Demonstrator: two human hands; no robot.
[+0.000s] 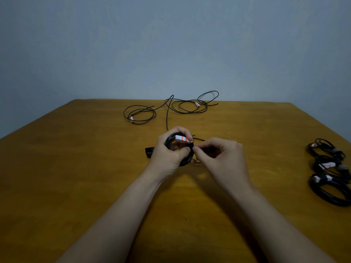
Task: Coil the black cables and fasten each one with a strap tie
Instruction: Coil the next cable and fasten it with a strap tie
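On the brown wooden table (76, 177), towards its far edge, a loose thin black cable (139, 113) lies in slack loops, with a red-and-white paper label (131, 119) near one end. Closer in, a short black strap tie (149, 152) lies flat on the wood, just left of the left hand (170, 152). That hand is closed around a small round coil of black cable (187, 158), with its fingers curled over the top and its thumb pressed across the front of the turns. A red-and-white striped tag (183, 139) sticks out at the coil's upper side, under the fingertips. A single strand (167, 118) runs from the coil toward the far edge. Just beside the coil, the right hand (220, 154) pinches a strand at the coil's right rim between thumb and forefinger, its other fingers curled. Behind the hands, more slack black loops (191, 108) sprawl along the far edge, with a small label (197, 104) among them. At the table's right edge, well apart from the hands, three coiled black cable bundles (330, 188) lie in a row, with grey bands showing on two of them
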